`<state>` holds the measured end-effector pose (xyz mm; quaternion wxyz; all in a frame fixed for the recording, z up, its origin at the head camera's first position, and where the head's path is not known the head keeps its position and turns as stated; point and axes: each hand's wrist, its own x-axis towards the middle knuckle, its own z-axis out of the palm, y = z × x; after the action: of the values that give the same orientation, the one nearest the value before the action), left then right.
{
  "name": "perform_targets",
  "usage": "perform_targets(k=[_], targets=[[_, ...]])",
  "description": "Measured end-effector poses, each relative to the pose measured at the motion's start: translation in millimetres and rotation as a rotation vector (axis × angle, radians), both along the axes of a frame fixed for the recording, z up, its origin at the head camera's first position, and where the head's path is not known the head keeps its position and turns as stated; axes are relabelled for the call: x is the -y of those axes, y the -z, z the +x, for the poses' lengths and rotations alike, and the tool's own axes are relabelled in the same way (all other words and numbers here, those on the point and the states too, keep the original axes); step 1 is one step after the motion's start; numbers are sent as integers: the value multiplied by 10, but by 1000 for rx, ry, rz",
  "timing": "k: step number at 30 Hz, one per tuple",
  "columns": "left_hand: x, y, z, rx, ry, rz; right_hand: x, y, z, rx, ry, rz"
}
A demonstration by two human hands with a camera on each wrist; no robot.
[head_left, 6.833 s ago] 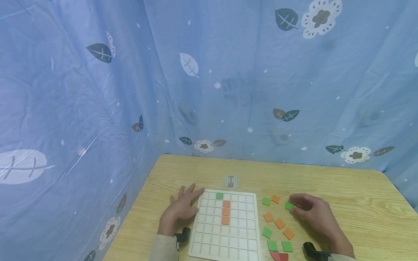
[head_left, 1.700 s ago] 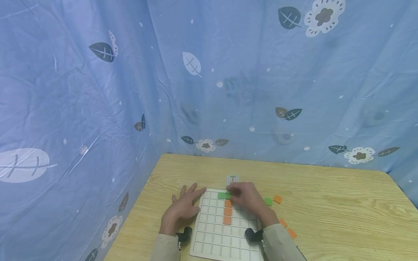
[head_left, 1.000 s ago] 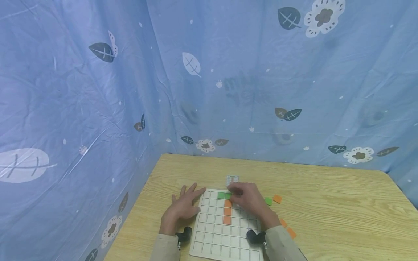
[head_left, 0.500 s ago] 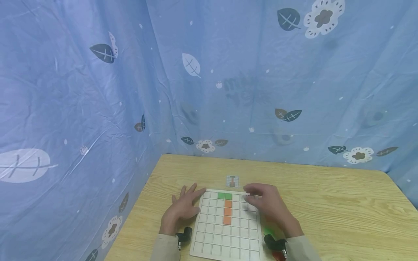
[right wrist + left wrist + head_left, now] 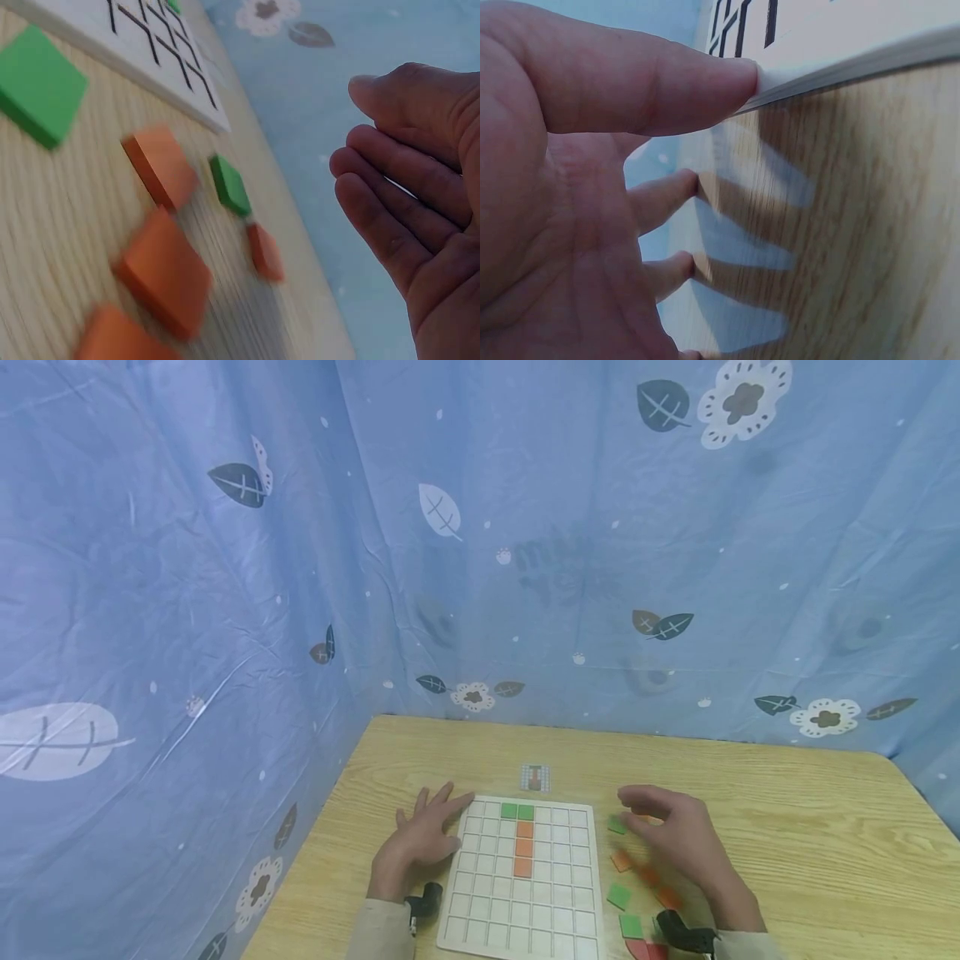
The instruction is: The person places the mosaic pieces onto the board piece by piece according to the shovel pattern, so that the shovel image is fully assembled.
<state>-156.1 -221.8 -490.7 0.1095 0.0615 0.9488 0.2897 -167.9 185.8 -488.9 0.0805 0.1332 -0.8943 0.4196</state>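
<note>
Blue curtain (image 5: 570,527) hangs behind a wooden table (image 5: 817,835); on it, a white grid board (image 5: 487,914). Left hand (image 5: 422,837) — fingers spread, gripping nothing — has its thumb at the board's left edge. Right hand (image 5: 681,833) hovers beyond the right edge, fingers loosely bent, nothing held. Small card (image 5: 536,777) past the far edge. Board carries two green tiles (image 5: 510,812), side by side, and three orange tiles (image 5: 524,849) in column. Loose tiles (image 5: 618,896) lie near the right hand.
</note>
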Motion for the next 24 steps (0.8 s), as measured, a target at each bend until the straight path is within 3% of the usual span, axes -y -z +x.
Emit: perform_targets(k=[7, 14, 24], targets=[[-5, -8, 2, -7, 4, -1, -269, -17, 57, 61, 62, -15], [2, -5, -4, -11, 4, -8, -399, 32, 27, -9, 113, 26], [4, 14, -11, -16, 8, -17, -421, 139, -3, 89, 70, -89]])
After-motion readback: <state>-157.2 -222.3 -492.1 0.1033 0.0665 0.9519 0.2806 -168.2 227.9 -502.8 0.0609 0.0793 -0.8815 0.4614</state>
